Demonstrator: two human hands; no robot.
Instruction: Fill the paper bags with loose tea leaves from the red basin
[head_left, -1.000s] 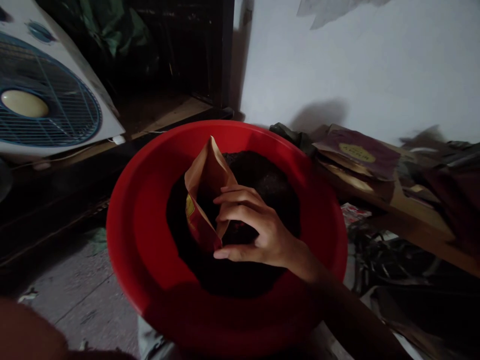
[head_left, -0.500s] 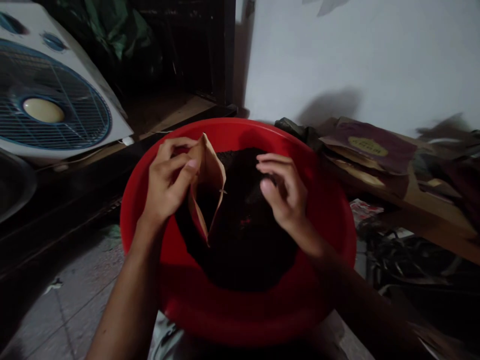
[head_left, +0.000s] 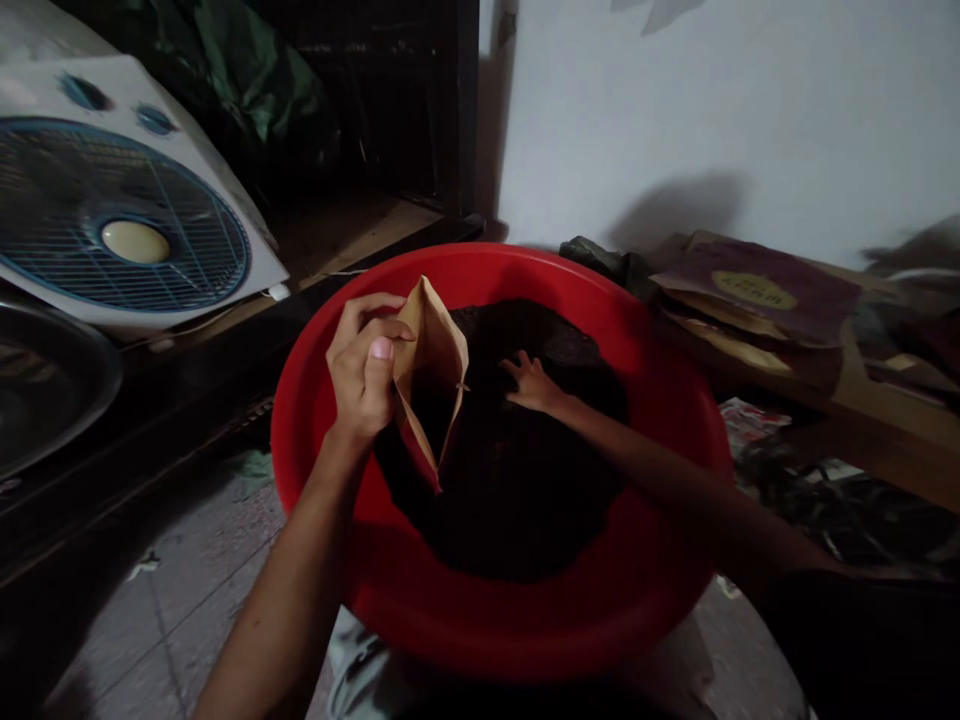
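Note:
My left hand (head_left: 367, 365) grips the left edge of a brown paper bag (head_left: 454, 355), thumb on the near side. The bag's mouth gapes upward, and its inside is dark low down. It stands in a wide red basin (head_left: 480, 630), against a broad heap of dark, loose, soil-like material (head_left: 517, 520). Right of the bag, my right hand (head_left: 534, 385) is down at the heap with fingers spread. Its fingertips touch or just enter the dark stuff; the dimness hides which.
A white box fan (head_left: 262, 245) with a blue grille stands at the left, above a metal bowl (head_left: 112, 370). Purple-and-brown paper bags (head_left: 757, 290) lie stacked on a wooden board (head_left: 862, 440) at the right. A white wall (head_left: 712, 110) rises behind the basin.
My right hand has gone from above the heap down to its surface, and its fingers have spread. My left hand still holds the bag. The whole view has shifted slightly.

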